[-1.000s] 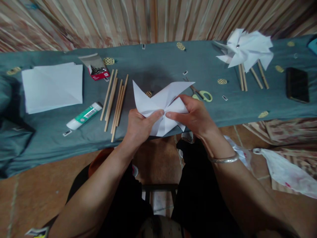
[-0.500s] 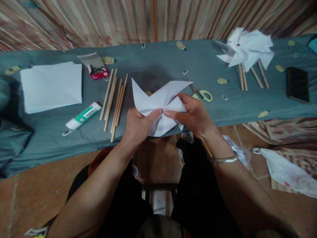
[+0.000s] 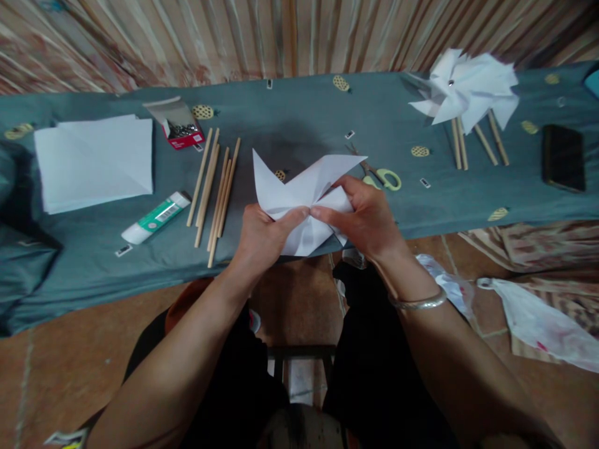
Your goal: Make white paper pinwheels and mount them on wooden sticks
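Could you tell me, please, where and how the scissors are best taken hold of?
Probably by the right-hand pale-green handle loop, coming from the right: the scissors lie with their blades pointing away and left, and the right hand, pinching the paper pinwheel, partly hides the other loop.

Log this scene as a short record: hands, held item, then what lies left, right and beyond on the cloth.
Left hand: grips the near left side of the paper pinwheel, thumb at its centre
Right hand: grips its right side, thumb pointing to the centre
Held item: white, folded, pointed blades
Left: paper stack, glue stick, open red box of small metal pieces, wooden sticks
Right: scissors, white pinwheels with sticks, dark phone
Surface: blue-green cloth, pineapple print
Beyond: striped curtain
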Motion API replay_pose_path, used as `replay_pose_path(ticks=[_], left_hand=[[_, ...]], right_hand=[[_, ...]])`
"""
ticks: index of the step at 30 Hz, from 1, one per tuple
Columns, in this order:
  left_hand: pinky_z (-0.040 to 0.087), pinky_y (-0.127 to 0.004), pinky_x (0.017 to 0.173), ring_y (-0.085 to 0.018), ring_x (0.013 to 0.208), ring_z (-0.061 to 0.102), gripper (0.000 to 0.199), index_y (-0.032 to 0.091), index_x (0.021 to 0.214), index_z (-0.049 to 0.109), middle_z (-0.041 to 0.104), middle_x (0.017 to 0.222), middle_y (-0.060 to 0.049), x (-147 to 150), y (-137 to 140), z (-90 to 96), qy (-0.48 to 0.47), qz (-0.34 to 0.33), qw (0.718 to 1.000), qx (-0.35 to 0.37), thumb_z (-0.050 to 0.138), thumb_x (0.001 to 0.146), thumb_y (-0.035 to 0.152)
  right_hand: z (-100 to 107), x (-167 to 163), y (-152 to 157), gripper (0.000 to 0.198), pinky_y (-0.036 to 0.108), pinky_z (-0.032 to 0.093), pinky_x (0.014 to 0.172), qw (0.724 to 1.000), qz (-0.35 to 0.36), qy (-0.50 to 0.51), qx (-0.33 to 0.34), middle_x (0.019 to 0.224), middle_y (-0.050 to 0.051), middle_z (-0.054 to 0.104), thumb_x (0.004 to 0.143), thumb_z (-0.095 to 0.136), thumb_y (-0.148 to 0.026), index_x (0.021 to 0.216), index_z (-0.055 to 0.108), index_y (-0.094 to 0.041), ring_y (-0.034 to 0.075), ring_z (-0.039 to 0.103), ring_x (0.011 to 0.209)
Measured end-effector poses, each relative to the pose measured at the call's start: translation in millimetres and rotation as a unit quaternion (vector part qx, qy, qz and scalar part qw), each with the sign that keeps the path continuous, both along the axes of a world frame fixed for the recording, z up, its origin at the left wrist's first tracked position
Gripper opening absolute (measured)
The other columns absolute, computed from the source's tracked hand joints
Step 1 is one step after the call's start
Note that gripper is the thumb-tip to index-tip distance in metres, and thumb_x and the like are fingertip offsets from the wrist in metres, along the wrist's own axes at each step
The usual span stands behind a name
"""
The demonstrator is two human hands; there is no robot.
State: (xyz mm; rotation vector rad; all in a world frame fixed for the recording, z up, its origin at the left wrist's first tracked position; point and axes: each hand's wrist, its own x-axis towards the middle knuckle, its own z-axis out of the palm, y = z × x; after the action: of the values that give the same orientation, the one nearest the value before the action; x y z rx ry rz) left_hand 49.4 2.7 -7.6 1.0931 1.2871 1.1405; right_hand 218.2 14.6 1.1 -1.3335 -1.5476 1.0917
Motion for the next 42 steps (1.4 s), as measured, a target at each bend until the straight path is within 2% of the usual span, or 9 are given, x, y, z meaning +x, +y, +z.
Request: replay_pose_path(ticks=[6, 12, 20, 26, 33, 42], left_hand=[[0.057, -0.027, 0.066, -0.022, 0.076, 0.071, 0.028, 0.012, 0.085, 0.075, 0.077, 0.084, -0.006, -1.3, 1.0, 0.2, 0.012, -0.011, 1.000, 0.006, 0.080, 0.065, 0.031], [0.057, -0.027, 0.066, -0.022, 0.077, 0.072, 0.030, 0.011, 0.089, 0.075, 0.078, 0.086, -0.006, -1.8, 2.5, -7.4, 0.033, 0.000, 0.999, 0.032, 0.079, 0.067, 0.031], [0.058, -0.029, 0.069, -0.023, 0.079, 0.072, 0.030, 0.012, 0.087, 0.075, 0.078, 0.088, -0.007, -2.3, 2.1, -7.6, 0.028, 0.006, 0.999, 0.033, 0.080, 0.067, 0.034], [0.057, -0.029, 0.068, -0.021, 0.076, 0.071, 0.032, 0.014, 0.081, 0.075, 0.077, 0.085, -0.006, -2.0, 0.0, -0.5, 0.012, 0.009, 1.000, 0.012, 0.082, 0.064, 0.040], [0.058, -0.030, 0.068, -0.022, 0.077, 0.071, 0.030, 0.015, 0.079, 0.076, 0.078, 0.087, -0.007, -2.8, 1.5, -1.8, 0.011, 0.008, 1.000, 0.014, 0.082, 0.064, 0.039], [0.058, -0.030, 0.069, -0.022, 0.078, 0.072, 0.039, 0.013, 0.084, 0.076, 0.078, 0.087, -0.008, -6.6, 2.9, 0.8, -0.027, -0.029, 0.999, -0.021, 0.085, 0.059, 0.042]], right_hand=[[-3.7, -4.6, -2.1, 0.036, 0.039, 0.054, 0.069, 0.997, -0.053, -0.032, 0.040, 0.084, 0.002, 0.072, 0.071, 0.079, -0.042, 0.098, 0.064, -0.023, 0.024, 0.068, 0.076], [1.3, -10.6, -6.4, 0.037, 0.041, 0.056, 0.072, 0.994, -0.079, -0.064, 0.042, 0.081, 0.003, 0.074, 0.072, 0.079, -0.035, 0.104, 0.063, -0.022, 0.025, 0.070, 0.076], [-3.4, -5.8, -3.3, 0.032, 0.037, 0.056, 0.067, 0.991, -0.052, -0.093, 0.074, 0.084, 0.003, 0.073, 0.075, 0.075, -0.038, 0.101, 0.064, -0.022, 0.024, 0.069, 0.078], [-3.1, -4.2, -3.3, 0.028, 0.032, 0.053, 0.059, 0.994, -0.015, -0.092, 0.052, 0.078, 0.001, 0.070, 0.077, 0.072, -0.041, 0.096, 0.064, -0.021, 0.021, 0.066, 0.073], [-0.3, -11.3, -5.9, 0.029, 0.032, 0.050, 0.056, 0.997, -0.054, -0.042, 0.027, 0.071, 0.000, 0.066, 0.072, 0.077, -0.045, 0.083, 0.062, -0.022, 0.018, 0.060, 0.064], [1.3, -7.5, -2.7, 0.030, 0.033, 0.049, 0.055, 0.999, -0.040, -0.016, 0.014, 0.070, 0.001, 0.063, 0.070, 0.078, -0.046, 0.080, 0.062, -0.024, 0.019, 0.057, 0.065]])
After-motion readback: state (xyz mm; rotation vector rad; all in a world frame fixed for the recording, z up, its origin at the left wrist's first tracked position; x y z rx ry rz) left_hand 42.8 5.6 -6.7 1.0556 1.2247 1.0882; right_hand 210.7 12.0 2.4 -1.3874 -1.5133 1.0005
